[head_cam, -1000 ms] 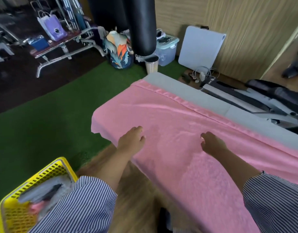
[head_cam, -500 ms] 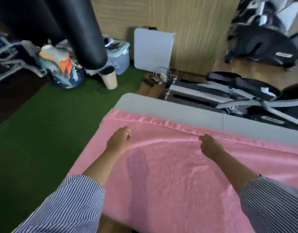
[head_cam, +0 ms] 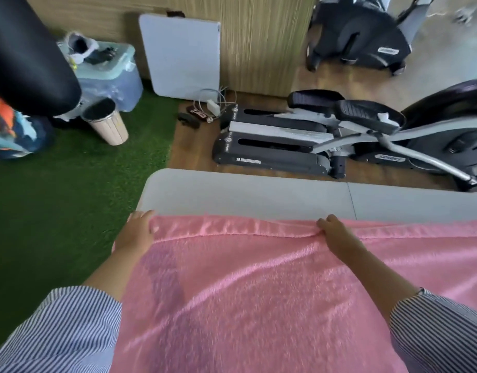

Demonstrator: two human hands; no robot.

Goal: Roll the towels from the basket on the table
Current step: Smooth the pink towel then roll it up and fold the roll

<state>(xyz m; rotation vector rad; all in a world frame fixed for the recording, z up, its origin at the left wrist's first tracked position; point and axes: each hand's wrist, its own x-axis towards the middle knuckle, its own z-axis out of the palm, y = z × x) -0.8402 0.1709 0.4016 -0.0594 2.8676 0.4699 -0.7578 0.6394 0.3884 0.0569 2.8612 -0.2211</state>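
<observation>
A large pink towel (head_cam: 258, 286) lies spread flat over the grey table (head_cam: 245, 195), its hemmed far edge running across the table. My left hand (head_cam: 136, 232) grips the towel's far left corner at the table's left end. My right hand (head_cam: 336, 234) pinches the same far hem near the middle, where the cloth bunches into a small fold. Both arms wear striped sleeves. The basket is out of view.
A bare grey strip of table lies beyond the towel. Past it on the floor stand an elliptical trainer (head_cam: 326, 135), a white folded board (head_cam: 180, 52) against the wooden wall, a plastic storage box (head_cam: 111, 76), a small bin (head_cam: 107, 122) and a black punching bag (head_cam: 24, 55). Green turf (head_cam: 57, 197) lies left.
Both hands slid forward over the towel from its middle to its far hem and took hold of it. The view swung right, and the yellow basket left the frame.
</observation>
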